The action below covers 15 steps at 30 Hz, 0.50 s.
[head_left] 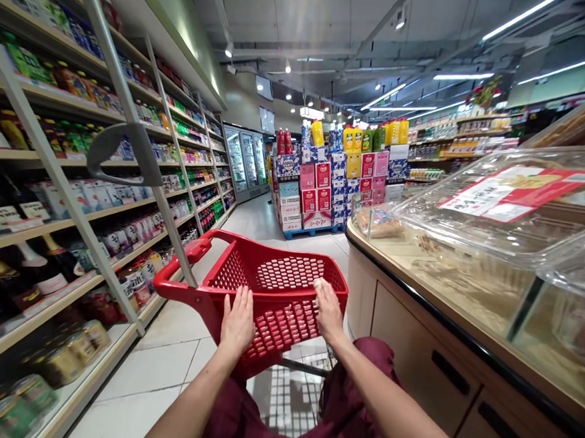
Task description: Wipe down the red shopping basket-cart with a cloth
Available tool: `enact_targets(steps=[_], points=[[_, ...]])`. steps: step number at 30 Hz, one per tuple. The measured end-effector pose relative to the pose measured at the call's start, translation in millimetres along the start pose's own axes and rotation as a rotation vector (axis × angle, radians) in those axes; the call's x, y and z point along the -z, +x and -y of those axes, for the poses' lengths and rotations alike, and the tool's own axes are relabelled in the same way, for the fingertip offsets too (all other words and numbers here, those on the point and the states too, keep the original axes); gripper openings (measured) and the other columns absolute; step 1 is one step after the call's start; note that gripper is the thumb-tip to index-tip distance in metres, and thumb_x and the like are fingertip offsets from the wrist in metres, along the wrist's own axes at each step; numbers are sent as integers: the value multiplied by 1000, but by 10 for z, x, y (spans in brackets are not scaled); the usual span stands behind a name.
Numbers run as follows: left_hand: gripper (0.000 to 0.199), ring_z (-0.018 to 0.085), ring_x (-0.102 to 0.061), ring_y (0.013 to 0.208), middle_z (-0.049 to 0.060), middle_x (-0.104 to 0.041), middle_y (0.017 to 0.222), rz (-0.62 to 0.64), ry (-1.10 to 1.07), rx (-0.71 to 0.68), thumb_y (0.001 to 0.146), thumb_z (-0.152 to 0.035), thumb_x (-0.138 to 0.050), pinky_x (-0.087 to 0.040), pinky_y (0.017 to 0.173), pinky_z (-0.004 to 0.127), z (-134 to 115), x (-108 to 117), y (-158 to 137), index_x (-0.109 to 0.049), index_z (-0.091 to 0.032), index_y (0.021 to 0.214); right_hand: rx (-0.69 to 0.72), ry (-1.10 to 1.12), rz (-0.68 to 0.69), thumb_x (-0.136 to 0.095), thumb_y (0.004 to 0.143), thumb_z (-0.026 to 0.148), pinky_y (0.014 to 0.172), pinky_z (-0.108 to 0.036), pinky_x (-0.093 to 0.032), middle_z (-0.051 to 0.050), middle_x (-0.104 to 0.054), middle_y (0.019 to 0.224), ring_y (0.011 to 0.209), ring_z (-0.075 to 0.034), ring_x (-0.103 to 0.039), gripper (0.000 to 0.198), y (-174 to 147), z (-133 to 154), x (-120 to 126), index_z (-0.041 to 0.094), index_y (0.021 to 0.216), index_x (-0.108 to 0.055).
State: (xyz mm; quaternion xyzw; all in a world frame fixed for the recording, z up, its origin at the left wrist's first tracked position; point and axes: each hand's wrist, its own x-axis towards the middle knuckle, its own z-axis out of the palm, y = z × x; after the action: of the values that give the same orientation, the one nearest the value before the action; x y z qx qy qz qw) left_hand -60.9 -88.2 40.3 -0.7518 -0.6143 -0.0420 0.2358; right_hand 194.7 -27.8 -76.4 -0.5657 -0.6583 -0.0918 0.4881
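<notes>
A red plastic rolling shopping basket (293, 273) with perforated walls stands before my knees. Its long metal pull handle, topped by a grey grip (127, 154), slants up to the left. My left hand (238, 322) lies flat with fingers stretched along the basket's near side, just under the rim; no object shows in it. At the right end of the rim, my right hand (329, 309) has its fingers curled closed. A small white bit (318, 284) shows at those fingertips, too small to name. No goods are visible inside the basket.
Drink shelves (72, 217) run along the left. On the right stands a glass-sided counter (416, 308) with clear plastic food boxes (514, 201). Ahead are stacked drink cartons (325, 188) on a blue pallet, and glass-door fridges (246, 162). White tiles (166, 370) cover the aisle floor.
</notes>
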Motion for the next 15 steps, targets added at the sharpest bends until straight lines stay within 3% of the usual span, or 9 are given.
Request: enact_targets(steps=[2,3,7,9,12,13,15], points=[[65,23,-18,134,13,-26,143,24,5,16,70,-19,-37,-10,109,48,-29,10,15,-29,-4,133,81,33,17,-28,80,5,105,-40,-28,-6,-43,134,130,-17,-27,52,-5,-49,-10,18,128,-44],[65,23,-17,134,13,-26,143,32,8,22,70,-19,-36,-10,109,48,-40,16,18,-29,-5,133,55,30,4,-29,80,5,105,-40,-28,-6,-44,134,129,-18,-29,52,-2,-93,0,19,128,-45],[67,24,-15,134,12,-23,144,52,6,31,69,-20,-38,-8,108,49,-99,36,18,-27,-4,133,-190,-23,-93,-29,78,5,105,-44,-27,-10,-44,133,129,-21,-28,52,19,-171,47,12,126,-47],[67,24,-15,134,13,-24,143,60,-8,22,69,-21,-38,-9,108,49,-140,36,17,-28,-4,133,-111,7,-54,-27,77,3,106,-42,-27,-10,-42,134,130,-20,-27,54,30,-60,28,11,128,-44],[68,23,-15,134,12,-25,143,50,-25,10,69,-21,-38,-10,108,48,-190,24,10,-27,-4,133,133,81,50,-29,79,3,106,-39,-28,-5,-40,136,130,-16,-27,55,42,79,21,18,130,-42],[67,23,-15,135,11,-25,143,44,-27,8,69,-21,-37,-10,108,48,-201,19,5,-27,-5,134,149,88,58,-30,80,4,105,-40,-29,-4,-40,136,130,-16,-27,54,45,68,43,20,129,-43],[67,22,-15,135,11,-25,144,30,-28,-5,70,-20,-37,-9,109,48,-221,10,-4,-27,-5,134,40,58,14,-31,79,5,104,-43,-30,-6,-42,134,129,-18,-29,52,44,-27,114,19,128,-45]])
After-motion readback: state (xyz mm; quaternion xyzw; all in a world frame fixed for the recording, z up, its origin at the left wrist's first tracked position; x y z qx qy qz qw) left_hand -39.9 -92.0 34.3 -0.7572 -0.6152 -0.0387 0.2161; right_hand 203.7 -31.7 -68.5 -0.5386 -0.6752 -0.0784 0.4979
